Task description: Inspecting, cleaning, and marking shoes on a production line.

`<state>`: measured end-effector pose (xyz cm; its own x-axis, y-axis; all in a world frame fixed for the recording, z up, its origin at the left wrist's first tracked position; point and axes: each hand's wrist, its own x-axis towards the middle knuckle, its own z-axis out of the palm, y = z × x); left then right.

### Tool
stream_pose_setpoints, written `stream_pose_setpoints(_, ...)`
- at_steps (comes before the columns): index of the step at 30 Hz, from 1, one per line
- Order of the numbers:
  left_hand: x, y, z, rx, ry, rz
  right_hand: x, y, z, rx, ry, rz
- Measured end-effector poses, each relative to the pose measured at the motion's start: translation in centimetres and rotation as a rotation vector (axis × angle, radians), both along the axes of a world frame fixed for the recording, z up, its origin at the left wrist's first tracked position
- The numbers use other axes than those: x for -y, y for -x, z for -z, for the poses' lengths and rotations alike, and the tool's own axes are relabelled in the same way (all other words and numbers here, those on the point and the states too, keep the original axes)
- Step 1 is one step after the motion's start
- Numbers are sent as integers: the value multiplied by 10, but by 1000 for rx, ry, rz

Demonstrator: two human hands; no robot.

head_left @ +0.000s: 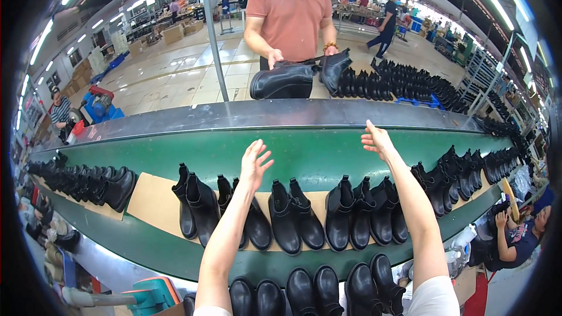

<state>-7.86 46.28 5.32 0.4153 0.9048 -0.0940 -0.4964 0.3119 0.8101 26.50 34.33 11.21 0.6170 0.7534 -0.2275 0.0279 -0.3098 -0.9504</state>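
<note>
My left hand [254,167] and right hand [379,141] extend, fingers released and empty, over the flat green belt [319,161]; a co-worker [290,20] holds glossy black leather-look boots [284,82] beyond. Apparent step: receiving; next likely requires grasping.

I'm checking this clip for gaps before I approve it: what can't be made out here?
All in the head view:
- Part of the black boots in the middle row: hidden behind the left forearm.
- Lower ends of the nearest row of boots: cut off by the bottom edge.
- Top of the head of the co-worker in orange: cut off by the upper edge.
- Count of the distant floor boots: too small and overlapping.
</note>
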Motion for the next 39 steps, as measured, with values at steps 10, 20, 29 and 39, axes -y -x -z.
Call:
stream_pose_setpoints(10, 0, -73, -32, 357, 222, -187, -32, -5, 6, -13, -84, 141)
stream_pose_setpoints(20, 1, -51, -9, 700, 396, -293, -39, -8, 0, -219, -186, -47)
stream_pose_setpoints(29, 27, -2, -1, 612, 237, -280, 24, 33, 18, -583, -510, -24)
stream_pose_setpoints(39, 77, 81, -30, 686, 35, -105, 136, 80, 0, -549, -455, 85)
